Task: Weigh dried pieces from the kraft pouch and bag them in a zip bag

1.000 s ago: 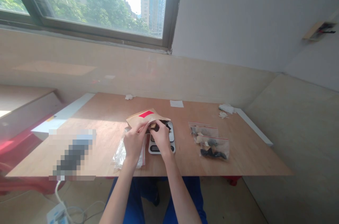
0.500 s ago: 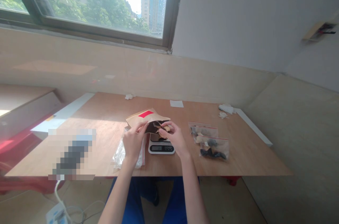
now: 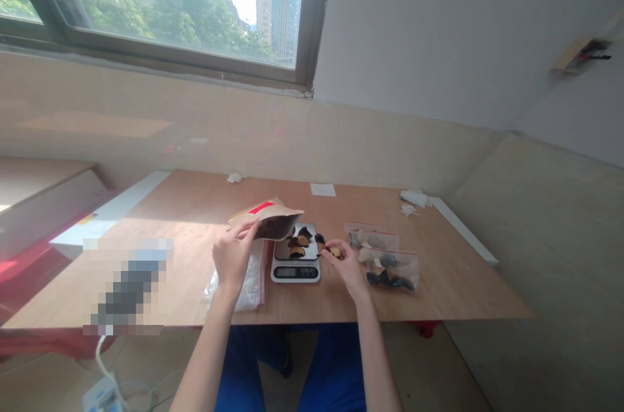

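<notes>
My left hand [image 3: 233, 253] grips the near left edge of a brown paper pouch [image 3: 287, 212] with a red label, its dark mouth gaping toward the right. Under that mouth stands a white digital kitchen scale [image 3: 296, 272]. Several dark and tan dried pieces [image 3: 298, 244], perhaps dried mushroom, lie on its plate. My right hand [image 3: 344, 264] is just right of the scale, fingers closed around a few more of the dried pieces [image 3: 334, 251]. Clear plastic zip bags [image 3: 248, 285] lie left of the scale, partly beneath the pouch.
Filled zip bags [image 3: 394, 277] with dark and pale contents lie to the right. White paper [image 3: 323, 190] and crumpled tissues [image 3: 414, 198] are along the back of the wooden table [image 3: 195, 204]. A blurred-out object [image 3: 129, 285] sits at left, with a white cable [image 3: 100, 350] below it.
My right hand has come out of the pouch mouth and moved right, carrying dried pieces. The pouch has shifted slightly left, and the scale plate with its pieces is now visible.
</notes>
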{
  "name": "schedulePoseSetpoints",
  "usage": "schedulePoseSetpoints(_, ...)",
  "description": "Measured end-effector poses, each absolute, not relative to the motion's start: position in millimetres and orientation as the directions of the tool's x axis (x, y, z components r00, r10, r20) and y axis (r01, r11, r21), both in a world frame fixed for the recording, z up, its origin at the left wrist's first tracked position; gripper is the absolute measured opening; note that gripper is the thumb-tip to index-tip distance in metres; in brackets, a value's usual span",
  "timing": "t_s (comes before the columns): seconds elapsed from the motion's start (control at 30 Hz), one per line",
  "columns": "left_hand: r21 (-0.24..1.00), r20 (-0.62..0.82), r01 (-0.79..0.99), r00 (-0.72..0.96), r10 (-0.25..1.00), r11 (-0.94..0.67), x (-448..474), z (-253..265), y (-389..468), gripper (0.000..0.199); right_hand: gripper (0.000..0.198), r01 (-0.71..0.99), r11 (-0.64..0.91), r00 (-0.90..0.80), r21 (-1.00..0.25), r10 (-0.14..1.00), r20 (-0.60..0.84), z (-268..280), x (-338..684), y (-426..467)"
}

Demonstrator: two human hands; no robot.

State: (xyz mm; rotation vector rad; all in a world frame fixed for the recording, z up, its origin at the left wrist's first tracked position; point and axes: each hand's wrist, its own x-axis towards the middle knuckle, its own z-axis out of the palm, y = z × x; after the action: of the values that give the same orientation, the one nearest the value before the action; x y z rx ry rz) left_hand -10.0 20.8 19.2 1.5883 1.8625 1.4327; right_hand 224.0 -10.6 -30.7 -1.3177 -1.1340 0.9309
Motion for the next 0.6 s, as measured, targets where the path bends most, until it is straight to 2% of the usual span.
schedulePoseSetpoints(0.1, 0.824, 0.345, 0.557, -0.346, 0.873, -0.105, -10, 19, 21, 0.026, 0.015, 0.354, 0.100, 0.179, -0.930, 0.969, 0.172, -36, 223, -8)
schedulePoseSetpoints(0.2, 0.827, 0.335, 0.554, -0.347, 0.876, -0.097, -11, 19, 21, 0.026, 0.009, 0.513, 0.123, 0.123, -0.849, 0.969, 0.215, -35, 221, -4)
schedulePoseSetpoints(0.33, 0.829, 0.340, 0.549, -0.346, 0.874, -0.105, -11, 19, 21, 0.027, 0.016, 0.633, 0.151, 0.027, -0.759, 0.976, 0.216, -28, 221, 2)
schedulePoseSetpoints(0.6, 0.829, 0.335, 0.549, -0.329, 0.883, -0.110, -10, 21, 19, 0.026, 0.029, 0.768, 0.095, -0.059, -0.633, 0.995, 0.079, -16, 218, 8)
